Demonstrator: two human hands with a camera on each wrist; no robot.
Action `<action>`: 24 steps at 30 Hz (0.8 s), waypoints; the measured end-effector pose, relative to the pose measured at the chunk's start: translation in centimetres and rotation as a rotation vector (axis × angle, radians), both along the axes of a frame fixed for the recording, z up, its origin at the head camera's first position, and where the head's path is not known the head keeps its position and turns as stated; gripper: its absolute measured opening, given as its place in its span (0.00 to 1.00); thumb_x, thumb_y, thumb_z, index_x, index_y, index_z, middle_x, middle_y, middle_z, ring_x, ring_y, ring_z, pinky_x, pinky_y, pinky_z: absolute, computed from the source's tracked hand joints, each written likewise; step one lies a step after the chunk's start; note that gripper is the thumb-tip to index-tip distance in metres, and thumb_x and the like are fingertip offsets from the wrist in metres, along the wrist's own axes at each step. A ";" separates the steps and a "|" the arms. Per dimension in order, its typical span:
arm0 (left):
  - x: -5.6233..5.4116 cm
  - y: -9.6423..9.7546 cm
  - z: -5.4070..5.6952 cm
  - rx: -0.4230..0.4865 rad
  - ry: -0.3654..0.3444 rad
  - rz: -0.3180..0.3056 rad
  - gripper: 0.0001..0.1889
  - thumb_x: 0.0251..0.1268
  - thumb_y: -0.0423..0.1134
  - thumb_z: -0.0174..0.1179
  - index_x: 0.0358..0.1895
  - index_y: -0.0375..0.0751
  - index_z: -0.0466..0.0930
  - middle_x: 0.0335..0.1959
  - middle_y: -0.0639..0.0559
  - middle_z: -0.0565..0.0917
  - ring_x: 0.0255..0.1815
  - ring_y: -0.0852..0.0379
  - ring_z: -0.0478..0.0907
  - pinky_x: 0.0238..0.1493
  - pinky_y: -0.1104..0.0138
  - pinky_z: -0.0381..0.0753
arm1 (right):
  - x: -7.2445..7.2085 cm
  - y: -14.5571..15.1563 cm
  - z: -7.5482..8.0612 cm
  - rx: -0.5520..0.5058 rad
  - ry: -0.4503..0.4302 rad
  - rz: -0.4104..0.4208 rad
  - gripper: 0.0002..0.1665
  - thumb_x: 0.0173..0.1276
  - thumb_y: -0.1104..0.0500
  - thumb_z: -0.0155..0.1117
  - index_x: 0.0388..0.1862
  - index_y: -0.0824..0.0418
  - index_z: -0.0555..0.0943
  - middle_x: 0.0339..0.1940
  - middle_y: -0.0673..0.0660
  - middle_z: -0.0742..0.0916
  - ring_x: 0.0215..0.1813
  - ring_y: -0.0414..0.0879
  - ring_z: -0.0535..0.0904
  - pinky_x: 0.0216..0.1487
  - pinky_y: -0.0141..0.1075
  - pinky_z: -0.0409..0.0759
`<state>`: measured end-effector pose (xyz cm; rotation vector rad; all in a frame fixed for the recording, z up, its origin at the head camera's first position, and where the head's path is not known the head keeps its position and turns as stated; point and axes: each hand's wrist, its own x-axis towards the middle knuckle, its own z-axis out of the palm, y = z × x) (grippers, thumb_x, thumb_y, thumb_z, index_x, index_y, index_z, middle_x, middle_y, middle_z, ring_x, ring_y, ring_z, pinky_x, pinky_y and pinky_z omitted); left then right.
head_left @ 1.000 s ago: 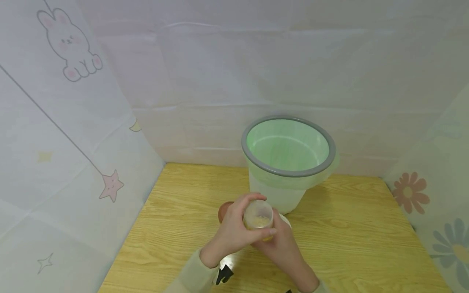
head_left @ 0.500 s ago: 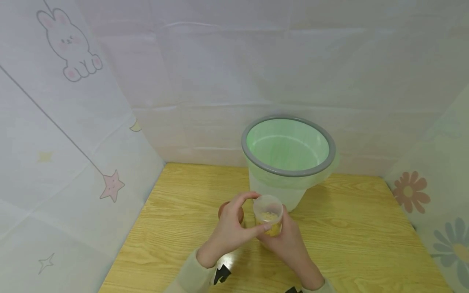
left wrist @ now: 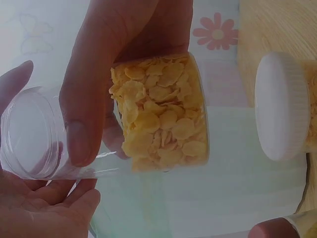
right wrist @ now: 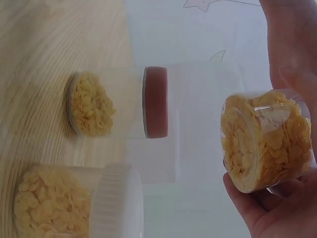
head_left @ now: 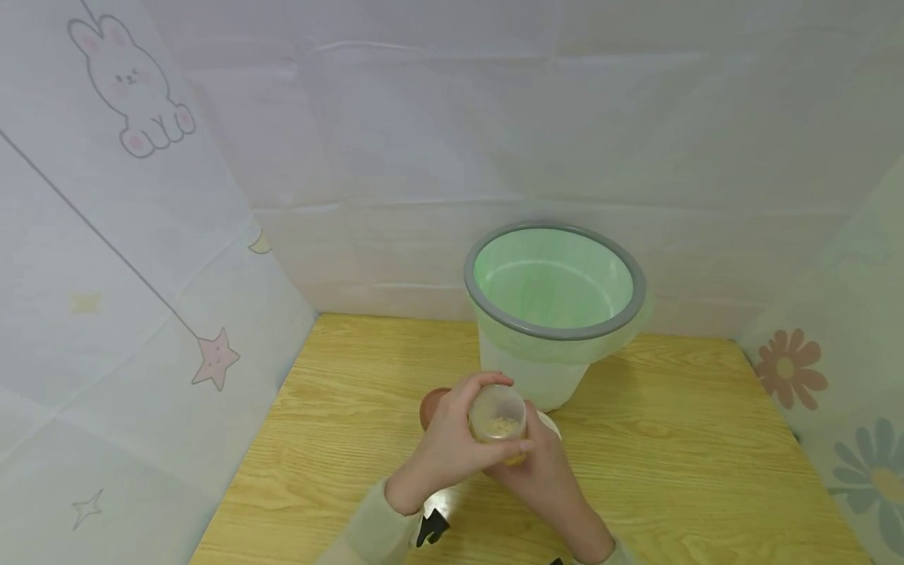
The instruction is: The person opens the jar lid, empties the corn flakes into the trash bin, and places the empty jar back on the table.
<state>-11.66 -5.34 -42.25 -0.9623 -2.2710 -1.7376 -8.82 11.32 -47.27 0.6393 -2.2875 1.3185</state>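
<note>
Both hands hold a clear plastic jar (head_left: 497, 412) of corn flakes, tilted in front of the bin. My left hand (head_left: 441, 447) grips it near its top, thumb on one side and fingers on the other. My right hand (head_left: 544, 467) wraps the jar lower down. In the left wrist view the jar (left wrist: 161, 114) shows a round top without a coloured lid; flakes fill its bottom part. A white-lidded jar (left wrist: 280, 106) of flakes stands beyond the hands, partly hidden by them in the head view. A jar with a red-brown lid (right wrist: 156, 101) stands to the left.
A tall pale green bin (head_left: 526, 377) with a grey rim stands at the back of the wooden table (head_left: 318, 439). Printed sheets (head_left: 417, 157) hang behind and on both sides. A black clip (head_left: 432, 527) sits at my left cuff.
Half a second ago the jar was slightly farther right, with more flakes showing; both hands have since brought it back left, to where it was a second ago. The lidded jars and bin have stayed put.
</note>
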 end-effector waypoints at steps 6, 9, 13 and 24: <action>-0.1 -0.3 0.0 -0.006 -0.034 0.010 0.39 0.50 0.50 0.81 0.66 0.51 0.73 0.57 0.62 0.80 0.54 0.58 0.78 0.53 0.57 0.79 | -0.3 0.6 -0.1 0.041 -0.033 -0.055 0.44 0.49 0.64 0.84 0.63 0.64 0.71 0.51 0.54 0.85 0.52 0.48 0.83 0.47 0.49 0.85; -0.2 -0.5 -0.1 -0.019 -0.008 0.021 0.38 0.52 0.50 0.80 0.67 0.50 0.73 0.51 0.61 0.80 0.33 0.64 0.75 0.36 0.66 0.78 | -0.3 1.0 0.0 0.032 -0.083 -0.081 0.46 0.49 0.64 0.84 0.65 0.63 0.70 0.52 0.55 0.85 0.53 0.49 0.83 0.49 0.51 0.84; -0.3 -0.7 -0.2 -0.019 0.040 0.033 0.36 0.55 0.48 0.79 0.67 0.51 0.73 0.41 0.59 0.77 0.13 0.67 0.54 0.14 0.72 0.63 | -0.3 1.4 0.1 0.000 -0.099 -0.103 0.47 0.48 0.65 0.85 0.65 0.64 0.70 0.54 0.56 0.85 0.55 0.51 0.82 0.51 0.55 0.82; -0.2 -0.7 0.0 -0.031 -0.018 0.050 0.35 0.56 0.50 0.78 0.66 0.56 0.73 0.27 0.62 0.72 0.14 0.66 0.60 0.15 0.71 0.66 | -0.4 1.4 0.1 -0.005 -0.086 -0.064 0.45 0.49 0.64 0.85 0.65 0.62 0.72 0.55 0.50 0.85 0.55 0.47 0.82 0.50 0.49 0.84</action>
